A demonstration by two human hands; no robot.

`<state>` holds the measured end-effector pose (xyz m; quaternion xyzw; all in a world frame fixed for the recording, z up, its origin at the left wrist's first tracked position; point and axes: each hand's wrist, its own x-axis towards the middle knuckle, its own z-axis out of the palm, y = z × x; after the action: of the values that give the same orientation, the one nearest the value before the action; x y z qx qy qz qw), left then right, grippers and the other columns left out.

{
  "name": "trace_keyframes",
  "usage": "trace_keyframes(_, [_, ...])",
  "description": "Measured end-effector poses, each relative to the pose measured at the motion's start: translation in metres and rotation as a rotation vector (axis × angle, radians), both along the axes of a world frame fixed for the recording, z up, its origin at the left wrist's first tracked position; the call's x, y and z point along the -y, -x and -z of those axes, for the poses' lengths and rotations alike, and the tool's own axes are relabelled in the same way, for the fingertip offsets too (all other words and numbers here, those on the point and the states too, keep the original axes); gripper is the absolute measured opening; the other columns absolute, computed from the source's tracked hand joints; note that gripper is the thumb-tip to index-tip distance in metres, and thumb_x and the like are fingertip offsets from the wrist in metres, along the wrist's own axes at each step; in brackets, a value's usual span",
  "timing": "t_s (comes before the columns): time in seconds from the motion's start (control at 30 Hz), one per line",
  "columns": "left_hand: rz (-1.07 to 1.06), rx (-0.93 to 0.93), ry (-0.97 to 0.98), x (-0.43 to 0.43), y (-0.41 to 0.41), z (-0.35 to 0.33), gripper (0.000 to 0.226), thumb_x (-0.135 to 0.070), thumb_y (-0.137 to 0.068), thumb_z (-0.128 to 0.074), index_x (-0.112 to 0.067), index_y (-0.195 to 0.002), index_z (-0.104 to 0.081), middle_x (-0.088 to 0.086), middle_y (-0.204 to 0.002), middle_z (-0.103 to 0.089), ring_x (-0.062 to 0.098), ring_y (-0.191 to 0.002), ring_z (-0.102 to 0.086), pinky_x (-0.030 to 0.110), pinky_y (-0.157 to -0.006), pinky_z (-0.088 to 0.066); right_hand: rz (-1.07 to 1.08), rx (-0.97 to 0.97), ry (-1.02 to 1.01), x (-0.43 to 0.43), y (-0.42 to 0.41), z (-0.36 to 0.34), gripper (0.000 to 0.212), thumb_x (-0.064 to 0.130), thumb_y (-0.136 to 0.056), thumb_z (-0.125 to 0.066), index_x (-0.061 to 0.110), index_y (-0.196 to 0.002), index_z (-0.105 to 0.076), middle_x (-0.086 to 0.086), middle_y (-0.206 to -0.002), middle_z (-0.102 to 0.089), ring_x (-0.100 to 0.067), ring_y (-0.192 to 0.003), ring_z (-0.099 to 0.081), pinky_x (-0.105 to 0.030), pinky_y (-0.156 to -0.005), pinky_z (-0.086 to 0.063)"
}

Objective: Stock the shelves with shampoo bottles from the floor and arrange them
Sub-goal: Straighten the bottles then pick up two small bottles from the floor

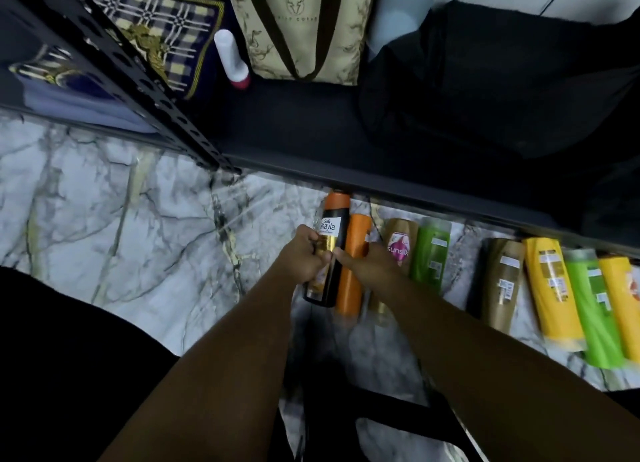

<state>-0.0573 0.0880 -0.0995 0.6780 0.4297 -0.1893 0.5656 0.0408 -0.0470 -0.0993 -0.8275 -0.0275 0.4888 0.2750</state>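
The marble floor (104,219) takes up most of the view, and it has lots of bare room to the left of the hands. Above it is the dark shelf (294,129). Its front edge hangs a little over the tops of the bottles, so a bottle has to come back toward the person before it can go up. A slanted black post (138,81) stands at the shelf's left corner, so that side is tight. On the shelf a big black bag (502,81) fills the right side and a cream tote bag (304,29) stands at the back. A white bottle (230,56) lies just beside the tote. The bare middle looks like the best place for new bottles. The shampoo bottles lie flat on the floor in a row, side by side, so each is easy to grab. On the right, past a gap, are a brown bottle (502,281), a yellow bottle (550,288) and more. Nearer are a green bottle (429,254) and a gold bottle (398,243). The left hand (306,257) has its fingers curled tight round the black bottle (334,226), at the left end of the row. I cannot tell if it is off the floor yet. The right hand (369,264) lies over the orange bottle (351,288) next to it. I cannot tell if its fingers have closed.
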Motion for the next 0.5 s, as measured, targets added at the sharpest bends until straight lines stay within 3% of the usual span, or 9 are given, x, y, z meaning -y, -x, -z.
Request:
trace_keyframes(0.1, [0.003, -0.035, 0.125, 0.003, -0.001, -0.001, 0.062, 0.0, -0.094, -0.063, -0.022, -0.143, -0.032, 0.006, -0.113, -0.065, 0.015, -0.097, -0.063, 0.033, -0.078, -0.056, 0.024, -0.056, -0.017, 0.003, -0.003, 0.001, 0.094, 0.08, -0.05, -0.07, 0.02, -0.122, -0.064, -0.003, -0.112, -0.07, -0.025, -0.1, -0.067, -0.047, -0.093, -0.055])
trace_keyframes(0.17, [-0.04, -0.085, 0.255, 0.004, 0.0, -0.005, 0.073, 0.004, -0.092, -0.06, -0.037, -0.146, -0.032, -0.001, -0.122, -0.064, 0.015, -0.107, -0.063, 0.035, -0.075, -0.057, 0.032, -0.086, -0.016, 0.007, -0.004, 0.003, 0.074, 0.066, -0.07, -0.075, 0.018, -0.125, -0.063, -0.004, -0.114, -0.069, -0.026, -0.102, -0.066, -0.048, -0.095, -0.054])
trace_keyframes(0.23, [-0.083, -0.129, 0.331, 0.003, 0.003, -0.008, 0.077, 0.006, -0.09, -0.06, -0.042, -0.144, -0.033, -0.002, -0.124, -0.064, 0.019, -0.113, -0.06, 0.043, -0.087, -0.056, 0.074, -0.147, -0.04, 0.01, -0.006, 0.003, 0.049, 0.044, -0.088, -0.073, 0.016, -0.127, -0.062, -0.004, -0.113, -0.069, -0.026, -0.102, -0.066, -0.049, -0.097, -0.053])
trace_keyframes(0.33, [-0.129, -0.114, 0.374, 0.002, 0.0, -0.02, 0.076, 0.01, -0.085, -0.064, -0.036, -0.139, -0.039, 0.002, -0.121, -0.066, 0.025, -0.115, -0.06, 0.053, -0.1, -0.049, 0.159, -0.226, -0.126, 0.011, -0.009, -0.005, 0.043, 0.021, -0.095, -0.067, 0.022, -0.135, -0.053, -0.001, -0.114, -0.067, -0.023, -0.103, -0.065, -0.051, -0.098, -0.052])
trace_keyframes(0.4, [-0.143, -0.083, 0.367, 0.002, -0.004, -0.032, 0.077, 0.007, -0.08, -0.073, -0.035, -0.135, -0.04, 0.001, -0.12, -0.067, 0.024, -0.111, -0.061, 0.054, -0.094, -0.051, 0.197, -0.261, -0.187, 0.011, -0.009, -0.012, 0.048, 0.013, -0.094, -0.063, 0.026, -0.138, -0.049, 0.001, -0.118, -0.067, -0.024, -0.107, -0.065, -0.052, -0.099, -0.052])
trace_keyframes(0.5, [-0.104, 0.005, 0.286, 0.001, -0.005, -0.048, 0.084, 0.004, -0.074, -0.082, -0.036, -0.136, -0.041, 0.001, -0.117, -0.068, 0.022, -0.104, -0.064, 0.041, -0.072, -0.051, 0.164, -0.245, -0.234, 0.011, -0.009, -0.03, 0.062, 0.013, -0.081, -0.069, 0.031, -0.136, -0.047, 0.0, -0.117, -0.066, -0.025, -0.105, -0.066, -0.052, -0.094, -0.054])
